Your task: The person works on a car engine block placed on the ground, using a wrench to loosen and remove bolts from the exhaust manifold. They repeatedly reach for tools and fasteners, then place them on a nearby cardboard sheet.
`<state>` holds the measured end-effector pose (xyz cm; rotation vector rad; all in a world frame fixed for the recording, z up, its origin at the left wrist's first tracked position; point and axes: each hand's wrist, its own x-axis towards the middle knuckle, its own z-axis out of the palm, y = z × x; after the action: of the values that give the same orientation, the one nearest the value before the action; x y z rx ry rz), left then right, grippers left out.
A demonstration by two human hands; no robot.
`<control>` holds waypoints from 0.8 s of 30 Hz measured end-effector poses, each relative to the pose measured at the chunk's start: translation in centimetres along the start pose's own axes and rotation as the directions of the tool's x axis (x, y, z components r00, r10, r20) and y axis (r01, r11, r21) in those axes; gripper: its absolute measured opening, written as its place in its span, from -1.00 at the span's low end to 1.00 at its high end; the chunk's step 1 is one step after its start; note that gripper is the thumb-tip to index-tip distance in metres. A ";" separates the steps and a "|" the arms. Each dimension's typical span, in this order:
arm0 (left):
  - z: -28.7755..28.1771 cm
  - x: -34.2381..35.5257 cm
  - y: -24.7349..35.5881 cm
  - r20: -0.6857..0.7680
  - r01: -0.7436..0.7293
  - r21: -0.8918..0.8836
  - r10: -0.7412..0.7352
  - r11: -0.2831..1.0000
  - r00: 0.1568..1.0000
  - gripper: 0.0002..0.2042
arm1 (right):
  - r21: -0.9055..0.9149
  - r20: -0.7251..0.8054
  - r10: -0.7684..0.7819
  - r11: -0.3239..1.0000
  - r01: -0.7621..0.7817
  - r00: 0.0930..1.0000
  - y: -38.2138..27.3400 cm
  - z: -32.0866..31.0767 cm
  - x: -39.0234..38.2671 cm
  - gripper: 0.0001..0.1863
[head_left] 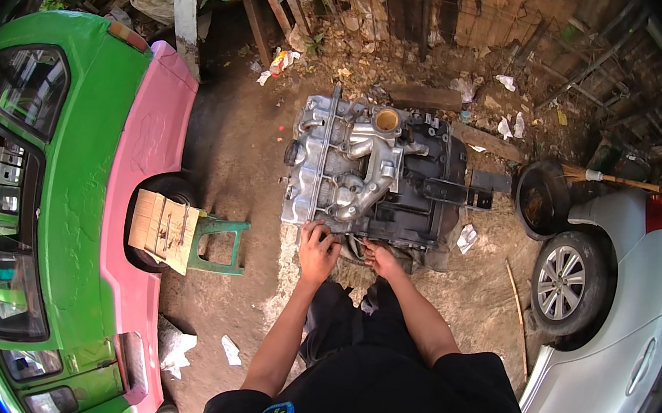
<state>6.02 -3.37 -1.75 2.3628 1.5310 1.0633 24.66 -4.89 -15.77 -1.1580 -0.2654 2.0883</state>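
Note:
A car engine (351,172) lies on the ground in front of me, its silvery cover and curved intake pipes on the left, its black parts on the right. Over its near left edge curl the fingers of my left hand (318,252), closed against the metal; anything inside them is hidden. Just right of it, my right hand (380,258) is pinched at the engine's near side. What sits between those fingertips is too small to make out. A round brown opening (387,120) shows on top of the engine.
At left stands a green and pink van (101,94), with a green stool (218,245) and tool-strewn cardboard (173,250) beside it. A silver car (610,316) and a black basin (542,198) are on the right. Paper scraps and a thin stick (516,306) lie about.

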 end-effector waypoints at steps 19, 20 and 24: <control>0.4 -0.1 -0.5 -0.008 -0.007 -0.036 0.007 0.999 1.000 -0.93 | 0.300 -0.097 0.157 0.946 -0.122 0.983 -4.7 7.3 -5.2 -0.85; 0.4 -0.1 -0.5 -0.007 -0.007 -0.038 0.007 0.999 1.000 -0.93 | 0.266 -0.133 0.142 0.959 -0.103 0.981 -4.7 8.7 -5.3 -0.85; 0.1 -0.2 -0.4 0.011 -0.006 -0.044 0.006 0.999 1.000 -0.94 | 0.146 -0.186 0.043 0.989 -0.016 0.982 -4.3 11.1 -6.2 -0.85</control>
<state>5.73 -3.34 -2.13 2.3417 1.4824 1.0715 20.00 -4.27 -3.21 -1.2681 -0.0074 1.9705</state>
